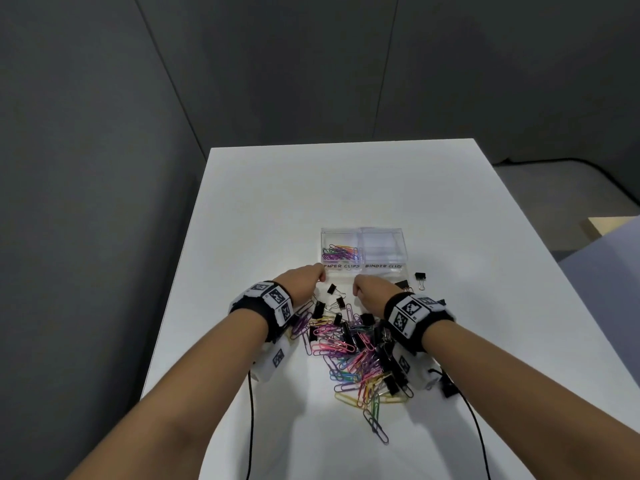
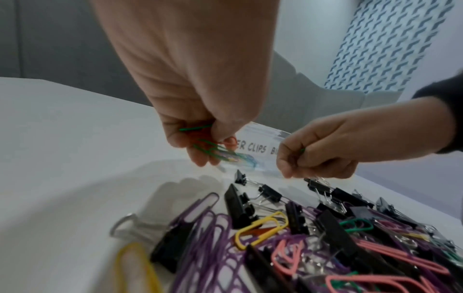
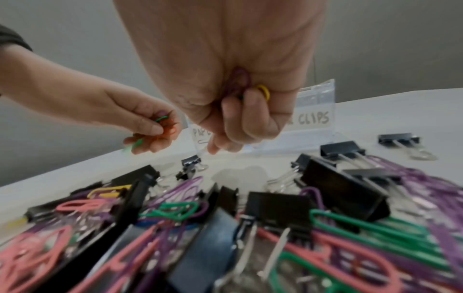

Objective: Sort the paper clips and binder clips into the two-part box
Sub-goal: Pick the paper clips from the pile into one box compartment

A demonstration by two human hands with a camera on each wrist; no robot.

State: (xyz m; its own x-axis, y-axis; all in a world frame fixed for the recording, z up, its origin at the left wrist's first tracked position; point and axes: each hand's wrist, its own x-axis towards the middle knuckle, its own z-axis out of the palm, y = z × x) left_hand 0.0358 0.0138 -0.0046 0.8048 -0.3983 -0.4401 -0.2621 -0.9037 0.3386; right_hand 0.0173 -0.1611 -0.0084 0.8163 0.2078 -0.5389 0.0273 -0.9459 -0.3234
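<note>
A clear two-part box (image 1: pixel 362 233) stands mid-table, labelled PAPER CLIPS and BINDER CLIPS. Its left part holds several coloured paper clips (image 1: pixel 341 252); its right part looks bare. A mixed pile of paper clips and black binder clips (image 1: pixel 353 348) lies in front of the box. My left hand (image 1: pixel 319 277) hovers just before the box's left corner and pinches green and orange paper clips (image 2: pixel 208 142). My right hand (image 1: pixel 356 292) is a fist over the pile's far edge, curled round purple and yellow paper clips (image 3: pixel 250 92).
Loose binder clips (image 1: pixel 420 277) lie to the right of the box, and two small ones (image 1: pixel 334 292) between my hands. The white table (image 1: pixel 277 202) has edges close on the left and right. Cables (image 1: pixel 250 410) run from both wristbands.
</note>
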